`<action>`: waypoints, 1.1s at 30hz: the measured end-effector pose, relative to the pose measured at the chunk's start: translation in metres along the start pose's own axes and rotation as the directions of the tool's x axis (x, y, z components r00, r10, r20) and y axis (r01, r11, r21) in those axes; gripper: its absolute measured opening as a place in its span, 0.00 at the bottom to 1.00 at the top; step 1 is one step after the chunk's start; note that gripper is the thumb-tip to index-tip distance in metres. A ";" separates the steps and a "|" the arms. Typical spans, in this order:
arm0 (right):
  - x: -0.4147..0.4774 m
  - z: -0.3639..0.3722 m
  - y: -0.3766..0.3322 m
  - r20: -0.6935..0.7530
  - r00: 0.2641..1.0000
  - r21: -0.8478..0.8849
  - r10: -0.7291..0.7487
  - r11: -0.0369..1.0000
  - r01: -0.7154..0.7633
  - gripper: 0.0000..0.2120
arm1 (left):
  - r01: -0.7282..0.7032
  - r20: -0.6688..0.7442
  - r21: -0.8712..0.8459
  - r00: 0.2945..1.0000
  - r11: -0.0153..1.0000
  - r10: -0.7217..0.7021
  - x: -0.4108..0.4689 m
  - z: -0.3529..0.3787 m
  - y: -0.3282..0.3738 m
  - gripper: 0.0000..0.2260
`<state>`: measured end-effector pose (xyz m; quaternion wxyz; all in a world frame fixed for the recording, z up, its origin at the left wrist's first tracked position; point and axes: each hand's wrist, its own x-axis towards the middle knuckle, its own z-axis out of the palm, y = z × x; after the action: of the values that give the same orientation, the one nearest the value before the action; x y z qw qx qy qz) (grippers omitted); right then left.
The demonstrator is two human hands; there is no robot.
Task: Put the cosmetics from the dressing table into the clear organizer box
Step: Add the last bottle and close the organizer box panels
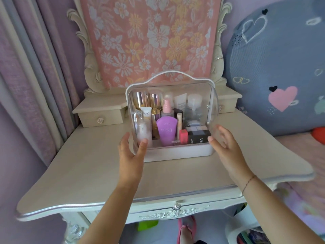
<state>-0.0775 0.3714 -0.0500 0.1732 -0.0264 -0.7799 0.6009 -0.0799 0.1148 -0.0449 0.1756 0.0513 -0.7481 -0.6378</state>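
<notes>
The clear organizer box (175, 152) with a white base and white handle stands in the middle of the dressing table (88, 164). Its curved clear lid is down over the front. Inside stand several cosmetics: a purple SPF50 tube (166, 130), a pink spray bottle (167, 107), gold and pink tubes (140, 98), a white bottle (143, 132), a red lipstick (183, 136) and a black box (197, 137). My left hand (131, 152) is spread at the box's left front corner, fingertips on the lid. My right hand (223, 143) is spread at its right front corner, close to the lid.
Small drawer units (101, 114) sit at the back left and back right of the table. A floral pink cloth (149, 41) covers the mirror behind. A grey heart-patterned cushion (277, 67) lies to the right, curtains (31, 76) to the left.
</notes>
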 end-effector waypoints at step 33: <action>0.013 0.159 -0.032 0.305 0.950 0.045 -0.058 0.998 0.046 0.25 | -0.164 0.142 0.132 0.979 0.978 0.145 0.082 -0.155 -0.042 0.14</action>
<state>-0.1324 0.2187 -0.0509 0.0663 0.0910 -0.7862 0.6076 -0.1117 -0.0629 -0.0504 0.1707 -0.0368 -0.8036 -0.5690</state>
